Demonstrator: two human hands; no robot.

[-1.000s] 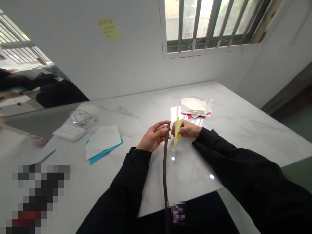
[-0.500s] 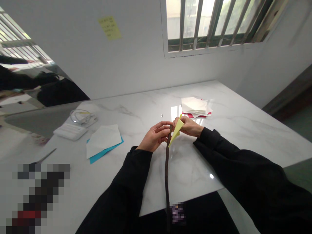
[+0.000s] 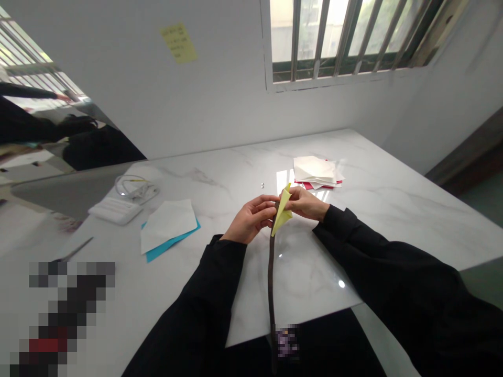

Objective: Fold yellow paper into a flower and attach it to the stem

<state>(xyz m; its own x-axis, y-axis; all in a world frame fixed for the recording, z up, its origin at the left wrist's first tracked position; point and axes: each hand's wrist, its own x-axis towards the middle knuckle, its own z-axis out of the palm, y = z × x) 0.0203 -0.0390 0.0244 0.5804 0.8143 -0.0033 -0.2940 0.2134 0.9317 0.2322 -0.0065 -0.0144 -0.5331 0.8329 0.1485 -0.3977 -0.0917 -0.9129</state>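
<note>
Black sleeves (image 3: 204, 298) cover both forearms, which enter from the lower edge of the view. The left hand (image 3: 251, 220) is closed, its fingers (image 3: 261, 205) curled around the upper end of a long, slender dark brown stick (image 3: 271, 283). The stick hangs down past the desk edge, held clear of the desk surface. The right hand (image 3: 306, 204) is directly beside the left, its fingers (image 3: 293, 196) narrowly pinching a folded piece of yellow paper (image 3: 282, 214) against the top of the stick.

The hands are above a white marble-patterned desk (image 3: 393, 220). To their left, a white paper sheet (image 3: 168, 226) lies on a blue paper sheet (image 3: 157, 253). Farther left are a white rectangular pad (image 3: 115, 210) and a coiled white cable (image 3: 135, 188). Beyond the hands, a stack of white papers (image 3: 314, 170) rests on a red sheet (image 3: 310, 186).

A yellow note (image 3: 178, 43) is stuck to the far wall, right of a mirror (image 3: 51, 131) and left of a barred window (image 3: 338, 42).
</note>
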